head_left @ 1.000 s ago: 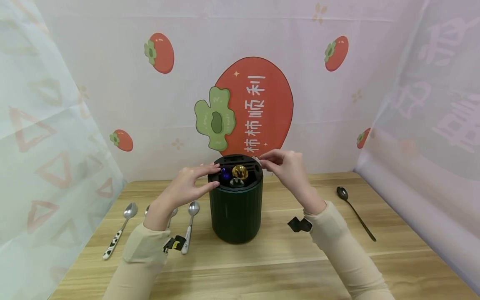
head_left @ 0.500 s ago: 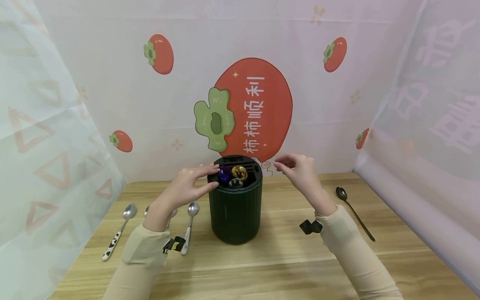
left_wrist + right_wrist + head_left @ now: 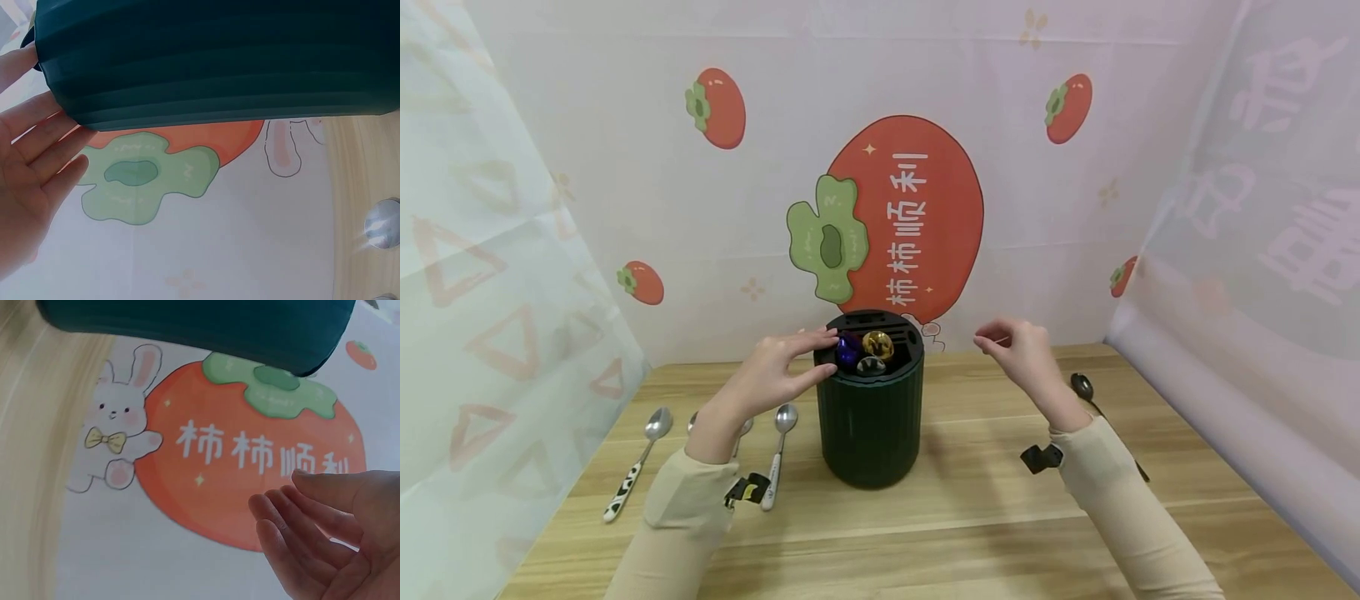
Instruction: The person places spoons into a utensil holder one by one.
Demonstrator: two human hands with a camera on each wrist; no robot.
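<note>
A dark green ribbed holder (image 3: pixel 871 433) with a slotted black top stands upright on the table. In its opening sit shiny rounded pieces: a blue one (image 3: pixel 848 352), a gold one (image 3: pixel 877 345) and a silver one (image 3: pixel 871 366). My left hand (image 3: pixel 778 367) rests on the holder's left rim, its fingers fairly straight; the left wrist view shows the fingers (image 3: pixel 47 134) against the top edge of the ribbed wall. To the right of the holder, my right hand (image 3: pixel 1018 350) is raised with nothing in it. Its fingers are loosely curved in the right wrist view.
Left of the holder lie a spoon with a cow-print handle (image 3: pixel 623 492), a white-handled spoon (image 3: pixel 772 471) and others partly hidden by my left arm. A black spoon (image 3: pixel 1082 386) lies at the right, partly behind my right wrist. A printed cloth (image 3: pixel 1037 208) hangs behind the wooden table.
My right hand has drawn away from the holder's right rim, moving right and slightly down. The left hand stays on the rim. The blue piece shows more than a second ago.
</note>
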